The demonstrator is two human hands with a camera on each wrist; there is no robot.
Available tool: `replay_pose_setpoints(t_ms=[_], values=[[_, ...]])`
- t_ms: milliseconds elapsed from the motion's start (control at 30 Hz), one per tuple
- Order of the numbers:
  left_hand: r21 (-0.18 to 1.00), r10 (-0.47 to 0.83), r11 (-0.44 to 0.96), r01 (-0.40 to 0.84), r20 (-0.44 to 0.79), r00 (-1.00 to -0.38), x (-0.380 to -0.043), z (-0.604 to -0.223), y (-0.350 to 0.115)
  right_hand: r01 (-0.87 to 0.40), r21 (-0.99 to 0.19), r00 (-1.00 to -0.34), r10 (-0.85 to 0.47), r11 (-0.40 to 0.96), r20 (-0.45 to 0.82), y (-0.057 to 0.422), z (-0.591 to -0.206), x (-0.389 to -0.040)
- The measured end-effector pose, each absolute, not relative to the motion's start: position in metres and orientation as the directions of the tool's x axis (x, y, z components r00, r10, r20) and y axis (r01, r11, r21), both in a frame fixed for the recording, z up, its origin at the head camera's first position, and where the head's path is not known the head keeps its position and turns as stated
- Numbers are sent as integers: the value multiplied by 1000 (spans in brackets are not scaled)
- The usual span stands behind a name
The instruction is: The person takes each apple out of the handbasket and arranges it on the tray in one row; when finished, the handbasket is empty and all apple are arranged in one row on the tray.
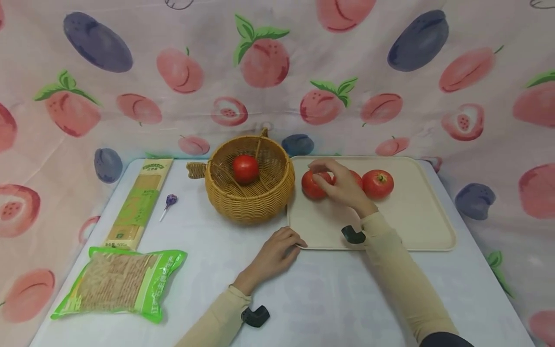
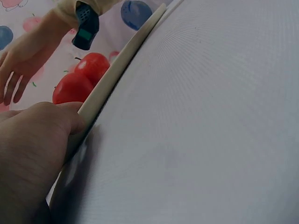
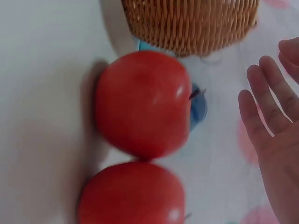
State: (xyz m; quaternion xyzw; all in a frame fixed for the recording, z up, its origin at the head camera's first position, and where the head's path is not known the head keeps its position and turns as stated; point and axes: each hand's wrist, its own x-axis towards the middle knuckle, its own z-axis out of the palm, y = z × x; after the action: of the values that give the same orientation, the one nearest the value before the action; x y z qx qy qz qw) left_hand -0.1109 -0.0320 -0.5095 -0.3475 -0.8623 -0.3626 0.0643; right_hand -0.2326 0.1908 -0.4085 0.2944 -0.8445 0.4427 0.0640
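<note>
A cream tray [image 1: 416, 217] carries three red apples [image 1: 378, 184] in a row along its back left part. My right hand [image 1: 340, 185] hovers over the left two, fingers loosely extended and holding nothing. In the right wrist view, the hand [image 3: 275, 121] is apart from the nearest apple [image 3: 142, 105]. At the tray's front left corner, my left hand [image 1: 277, 250] grips the rim; the left wrist view shows a digit over the tray edge [image 2: 100, 93]. Left of the tray, a wicker basket [image 1: 249, 209] holds one red round fruit [image 1: 245, 169].
On the left of the white table [image 1: 303, 308] lie a pack of noodles [image 1: 138, 205], a lollipop [image 1: 170, 201] and a green-edged clear bag [image 1: 117, 282] of pale brown food. A fruit-print cloth [image 1: 195, 38] hangs behind. The basket stands close against the tray's left edge.
</note>
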Motion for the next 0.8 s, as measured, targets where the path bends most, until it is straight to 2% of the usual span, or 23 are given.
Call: replay_pose_setpoints(t_ms=[233,367,600,700,800], values=[[586,535,511,629,356,-766,-108,-508,-38,-694,-633,-671,-628,344,394,154,-395,-250],[589,533,502,633,365,-763,-107,-509,-40,-735,-600,-620,-672,315,406,139,-388,-257],[591,542,483,646,378,-751,-108,-511,-36,-784,-553,-576,-665,283,476,125,-382,-267],[592,544,484,644,373,-752,-109,-510,-34,-786,-552,-575,-656,277,489,120,-379,-272],[596,551,477,645,369,-748,-110,-509,-32,-770,-563,-590,-671,299,449,116,-377,-274]])
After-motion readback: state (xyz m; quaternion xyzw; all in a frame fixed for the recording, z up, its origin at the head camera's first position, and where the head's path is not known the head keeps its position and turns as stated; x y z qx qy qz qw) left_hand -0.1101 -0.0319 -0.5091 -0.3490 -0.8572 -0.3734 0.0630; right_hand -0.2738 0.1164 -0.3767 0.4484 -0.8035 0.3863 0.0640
